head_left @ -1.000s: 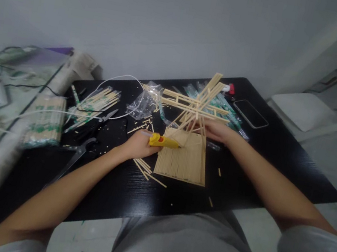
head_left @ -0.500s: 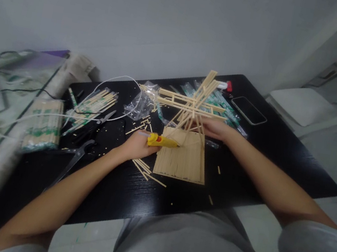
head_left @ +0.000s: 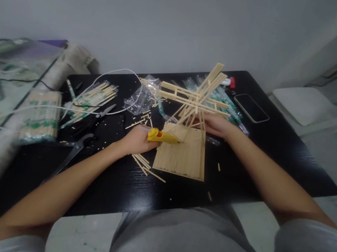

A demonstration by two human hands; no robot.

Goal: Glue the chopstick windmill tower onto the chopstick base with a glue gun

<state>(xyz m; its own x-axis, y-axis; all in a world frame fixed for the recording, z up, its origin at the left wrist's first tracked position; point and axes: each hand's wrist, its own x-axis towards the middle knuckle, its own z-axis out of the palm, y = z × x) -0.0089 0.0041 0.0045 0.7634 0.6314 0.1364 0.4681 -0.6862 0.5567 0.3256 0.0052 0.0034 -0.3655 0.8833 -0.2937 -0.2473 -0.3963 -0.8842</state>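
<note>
Fingers of the left hand [head_left: 135, 139] are closed round a yellow glue gun [head_left: 163, 137], its nozzle angled across the panel [head_left: 180, 160], close to the feet of the frame [head_left: 196, 103]. The right hand [head_left: 216, 124] reaches in behind the frame's lower part; its fingertips are hidden there, so how far they are closed, and whether they grip or only steady, I cannot tell.

The panel lies flat on the tabletop [head_left: 245, 170], its sticks packed side by side into a squarish sheet that looks complete. The frame stands over its far edge: splayed legs rise to a hub, and long ladder-like arms, with short rungs between their rails, cross there. Those parts look assembled. Joining legs to panel looks like the step in hand, and probably the unfinished part; no glue can be made out, so which feet are fixed is unclear.

Beside the panel, near the left hand, lie loose sticks [head_left: 148, 168], with cut scraps [head_left: 144, 118] beyond them. Farther left are the scissors [head_left: 106, 111], the cutters [head_left: 75, 149], an opened pack [head_left: 96, 99] and a fuller pack [head_left: 41, 116], so unused sticks remain. Past the right hand lie green-printed wrappers [head_left: 234, 113] and a phone [head_left: 251, 108].
</note>
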